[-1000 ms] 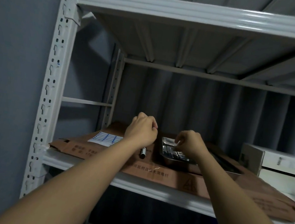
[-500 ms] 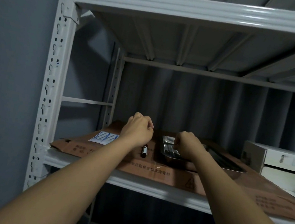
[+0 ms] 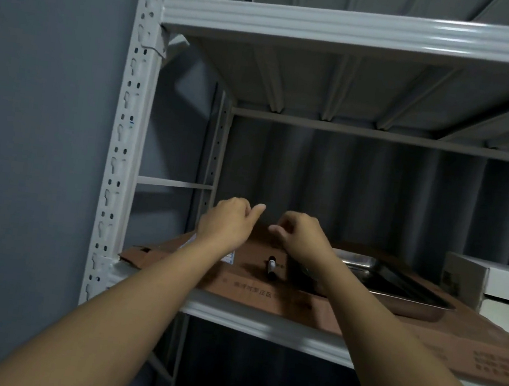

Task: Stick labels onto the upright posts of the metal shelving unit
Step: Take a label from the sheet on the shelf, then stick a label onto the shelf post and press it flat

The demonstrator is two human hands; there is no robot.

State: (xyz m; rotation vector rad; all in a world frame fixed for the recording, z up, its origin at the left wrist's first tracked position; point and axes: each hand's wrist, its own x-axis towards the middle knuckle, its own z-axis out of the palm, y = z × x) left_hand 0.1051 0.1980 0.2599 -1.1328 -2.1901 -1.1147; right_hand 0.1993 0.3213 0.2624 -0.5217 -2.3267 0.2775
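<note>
The shelving unit's pale front left post point(image 3: 124, 144), punched with slots, rises at the left, and the rear post point(image 3: 216, 156) stands behind it. My left hand point(image 3: 230, 222) hovers above the cardboard with its fingers curled and one digit pointing toward my right hand point(image 3: 299, 233). My right hand's thumb and forefinger are pinched together as if on a small label, too small to make out. The two hands are nearly touching. A corner of the blue-and-white label sheet point(image 3: 229, 257) shows beside my left forearm.
Flattened brown cardboard point(image 3: 266, 293) covers the shelf. On it lie a black marker point(image 3: 271, 267) and a metal tray point(image 3: 395, 290). White boxes point(image 3: 491, 286) stand at the right. The upper shelf's beam point(image 3: 363, 29) runs overhead, and a grey wall is at the left.
My right hand has lifted out of the tray and moved left. My left hand has risen off the cardboard. The two hands have come together in the air, and the view has shifted right.
</note>
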